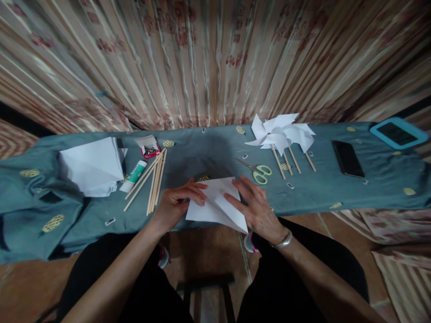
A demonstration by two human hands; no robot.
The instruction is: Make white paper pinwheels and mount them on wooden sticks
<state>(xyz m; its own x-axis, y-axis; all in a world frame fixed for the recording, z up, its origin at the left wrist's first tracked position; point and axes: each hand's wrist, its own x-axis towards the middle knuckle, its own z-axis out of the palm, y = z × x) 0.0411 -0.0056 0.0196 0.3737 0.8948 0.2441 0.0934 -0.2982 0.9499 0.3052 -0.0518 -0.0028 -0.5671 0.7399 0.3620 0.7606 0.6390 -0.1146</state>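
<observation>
A sheet of white paper (pixel 217 202) lies at the table's front edge with a crease across it, its near right corner hanging slightly past the edge. My left hand (pixel 177 199) grips the sheet's left side, fingertips on top and the thumb near the edge. On the right side, my right hand (pixel 257 206) rests with its fingers spread, the thumb over the paper; a silver bracelet circles that wrist. Just beyond it lie scissors (pixel 259 172) with light green handles. Wooden sticks (pixel 153 184) lie to the left of my left hand.
Further left are a glue stick (pixel 134 176), a small red box of metal pieces (pixel 148 147) and a stack of white paper (pixel 92 166). Paper pinwheels (pixel 278 130) on sticks lie at the back right. Beyond them are a black phone (pixel 348 158) and a blue-framed tablet (pixel 399 133). A curtain (pixel 208 63) hangs behind.
</observation>
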